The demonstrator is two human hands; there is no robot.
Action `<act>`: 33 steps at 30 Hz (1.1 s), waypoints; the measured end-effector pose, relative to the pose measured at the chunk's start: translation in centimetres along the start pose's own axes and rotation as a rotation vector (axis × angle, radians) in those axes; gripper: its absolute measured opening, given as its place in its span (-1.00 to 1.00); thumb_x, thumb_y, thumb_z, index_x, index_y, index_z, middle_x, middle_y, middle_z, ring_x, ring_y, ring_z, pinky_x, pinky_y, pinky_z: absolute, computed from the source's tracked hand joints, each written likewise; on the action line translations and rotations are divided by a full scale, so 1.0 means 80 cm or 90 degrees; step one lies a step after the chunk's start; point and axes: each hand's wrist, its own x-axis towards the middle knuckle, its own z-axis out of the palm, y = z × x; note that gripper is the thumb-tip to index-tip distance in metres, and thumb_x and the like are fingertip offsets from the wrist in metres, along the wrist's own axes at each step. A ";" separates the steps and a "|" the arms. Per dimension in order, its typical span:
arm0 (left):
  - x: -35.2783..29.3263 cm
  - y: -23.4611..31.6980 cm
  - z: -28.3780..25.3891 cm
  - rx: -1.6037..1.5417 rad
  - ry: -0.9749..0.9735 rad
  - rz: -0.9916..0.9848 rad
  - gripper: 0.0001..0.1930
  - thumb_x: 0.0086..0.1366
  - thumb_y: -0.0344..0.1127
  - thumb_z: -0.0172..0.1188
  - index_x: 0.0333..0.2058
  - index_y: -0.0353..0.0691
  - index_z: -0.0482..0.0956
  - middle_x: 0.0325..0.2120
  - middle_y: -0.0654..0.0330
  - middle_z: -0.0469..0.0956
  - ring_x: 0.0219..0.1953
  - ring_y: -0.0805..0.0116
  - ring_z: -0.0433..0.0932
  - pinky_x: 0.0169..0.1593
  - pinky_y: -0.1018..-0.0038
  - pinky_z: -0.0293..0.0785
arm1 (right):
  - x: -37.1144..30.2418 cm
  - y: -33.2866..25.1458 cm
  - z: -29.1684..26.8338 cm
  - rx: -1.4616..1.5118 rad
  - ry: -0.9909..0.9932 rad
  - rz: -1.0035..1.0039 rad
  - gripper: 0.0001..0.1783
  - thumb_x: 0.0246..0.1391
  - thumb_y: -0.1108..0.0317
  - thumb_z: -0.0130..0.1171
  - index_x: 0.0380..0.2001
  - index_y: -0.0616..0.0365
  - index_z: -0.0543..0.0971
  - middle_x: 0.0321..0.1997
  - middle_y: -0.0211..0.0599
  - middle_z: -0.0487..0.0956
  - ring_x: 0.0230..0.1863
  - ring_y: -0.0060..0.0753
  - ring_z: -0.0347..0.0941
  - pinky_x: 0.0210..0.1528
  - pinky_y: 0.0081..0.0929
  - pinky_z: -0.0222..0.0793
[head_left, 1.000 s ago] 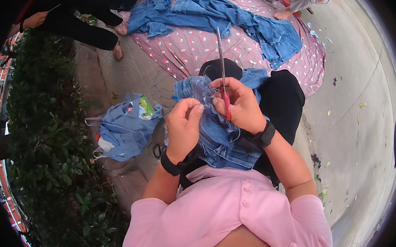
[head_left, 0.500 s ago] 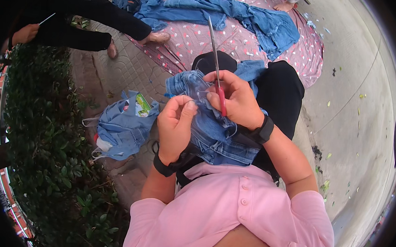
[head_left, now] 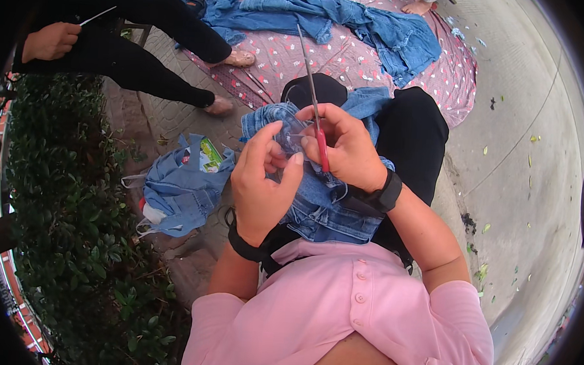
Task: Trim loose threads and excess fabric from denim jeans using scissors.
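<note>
Scissors with red handles (head_left: 322, 150) rest in my right hand (head_left: 352, 151), their long blades pointing away from me. Its thumb and fingers are closed around the scissors over a bunched piece of blue denim (head_left: 326, 217) that lies across my lap. My left hand (head_left: 265, 184) hovers just left of the denim, thumb and fingers apart, with nothing visible in it. A faint translucent wisp shows between the hands; I cannot make out what it is.
A denim bag (head_left: 186, 193) with a green packet sits on the paving at left, beside a hedge (head_left: 84, 238). Ahead, more denim (head_left: 353, 20) lies on a pink patterned cloth (head_left: 452, 85). A person in black trousers (head_left: 146, 62) stands at far left, holding a thin metal object.
My left hand has opened from a pinch and risen slightly, its fingers spreading. My right hand keeps the scissors almost in place. The other person's foot and hand have shifted to the right.
</note>
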 end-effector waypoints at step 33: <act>-0.020 -0.015 0.000 -0.082 0.022 -0.159 -0.88 0.25 -0.37 0.17 -0.39 -0.33 0.51 -0.56 0.22 0.51 -0.58 0.50 0.43 -0.47 0.55 0.35 | -0.007 -0.004 0.002 -0.090 -0.024 -0.004 -0.65 0.01 0.61 0.13 -0.08 0.21 0.43 -0.47 -0.58 0.45 -0.46 -0.82 0.34 -0.41 -0.77 0.26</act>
